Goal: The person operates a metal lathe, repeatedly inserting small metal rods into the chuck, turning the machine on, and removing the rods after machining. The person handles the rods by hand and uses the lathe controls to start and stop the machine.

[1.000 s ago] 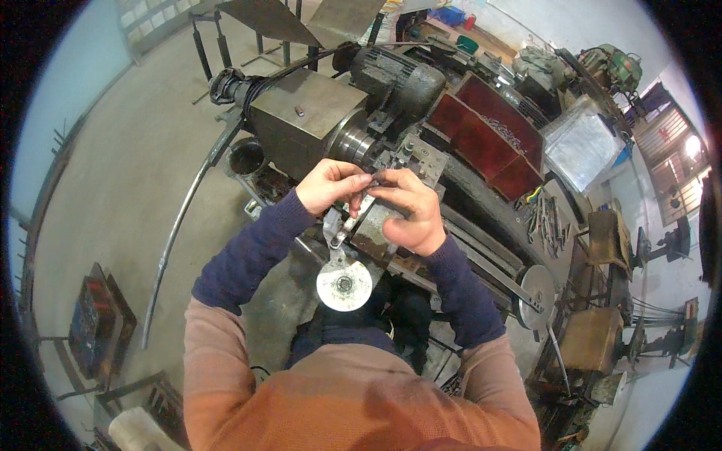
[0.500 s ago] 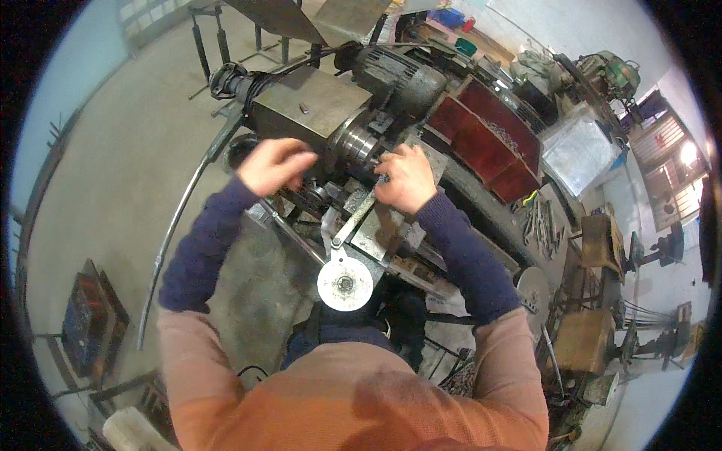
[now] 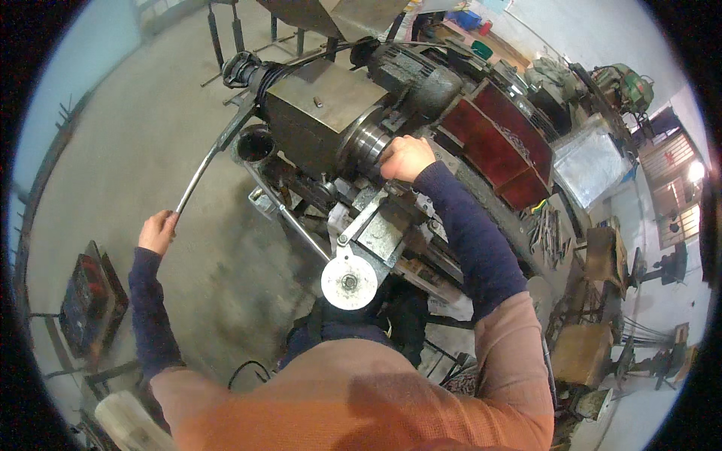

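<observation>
Left hand (image 3: 157, 231): gripping metal lever (image 3: 197, 174)
Right hand (image 3: 408, 158): curling at chuck (image 3: 368, 143); can't tell grip
White sheet (image 3: 451, 307): showing unreadable marks

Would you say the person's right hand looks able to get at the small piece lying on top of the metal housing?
Probably yes: the right hand would have to leave the shiny cylinder, but the small piece lies uncovered on the metal housing, with nothing seen standing over it.

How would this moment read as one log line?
left hand: gripping long metal lever | right hand: at shiny metal cylinder | nearby: white disc, red tray
</observation>
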The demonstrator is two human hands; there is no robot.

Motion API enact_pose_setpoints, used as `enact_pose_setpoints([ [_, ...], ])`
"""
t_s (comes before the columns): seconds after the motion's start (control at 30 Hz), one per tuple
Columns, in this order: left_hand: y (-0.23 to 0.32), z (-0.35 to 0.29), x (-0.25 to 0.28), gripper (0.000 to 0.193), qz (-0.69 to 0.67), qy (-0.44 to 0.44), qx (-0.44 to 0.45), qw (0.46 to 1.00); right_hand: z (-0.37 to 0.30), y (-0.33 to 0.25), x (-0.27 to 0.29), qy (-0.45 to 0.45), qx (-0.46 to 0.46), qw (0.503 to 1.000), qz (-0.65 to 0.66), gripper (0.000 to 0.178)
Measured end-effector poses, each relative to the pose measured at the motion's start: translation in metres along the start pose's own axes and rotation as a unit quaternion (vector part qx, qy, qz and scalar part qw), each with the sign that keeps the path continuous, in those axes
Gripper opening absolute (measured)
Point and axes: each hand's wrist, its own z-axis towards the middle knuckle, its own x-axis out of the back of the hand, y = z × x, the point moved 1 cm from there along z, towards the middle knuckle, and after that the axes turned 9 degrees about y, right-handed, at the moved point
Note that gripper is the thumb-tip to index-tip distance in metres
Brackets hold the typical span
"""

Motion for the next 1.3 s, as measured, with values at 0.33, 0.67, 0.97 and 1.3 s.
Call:
enact_pose_setpoints([
  [0.33,-0.009,0.045,-0.021,0.016,0.298,0.016,0.001,0.955,-0.005,0.0,0.005,0.013,0.014,0.998,0.052,0.028],
  [0.67,-0.094,0.181,-0.012,0.029,0.317,0.038,0.188,0.929,-0.005,-0.006,0.012,0.015,0.015,0.999,0.029,0.033],
  [0.97,0.007,0.113,-0.195,0.035,-0.082,0.017,0.026,0.996,-0.082,0.017,0.04,0.283,0.101,0.946,0.121,0.039],
  [1.3,0.06,0.135,-0.264,0.02,0.295,-0.131,-0.172,0.931,-0.374,0.154,0.035,0.244,-0.281,0.926,0.059,0.035],
])
